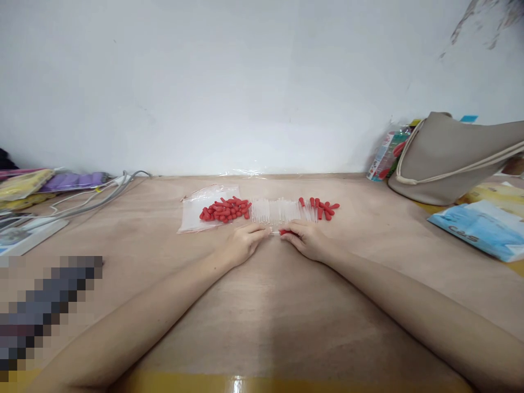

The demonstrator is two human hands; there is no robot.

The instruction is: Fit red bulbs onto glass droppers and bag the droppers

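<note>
My left hand (pixel 244 243) pinches one end of a thin transparent dropper tube (pixel 275 233). In my right hand (pixel 305 240) is a red rubber dropper bulb (pixel 285 232), its open end facing the tube. Tube and bulb meet or nearly meet between my fingertips; I cannot tell whether the tube is inside. Just beyond my hands lies a row of thin transparent tubes (pixel 270 210). A pile of loose red bulbs (pixel 225 209) rests to the left, partly on a plastic bag (pixel 191 212). More red bulbs (pixel 327 208) lie at the row's right end, some apparently on tubes.
On the right stand a grey-beige bag (pixel 442 158), a transparent packet (pixel 387 153) and a blue tissue pack (pixel 478 229). Cables (pixel 106 197) and purple and yellow packets (pixel 73 181) lie at the left. A pixelated dark object (pixel 49 305) is nearer, on the wooden table (pixel 213 327). The white wall (pixel 254 87) rises behind.
</note>
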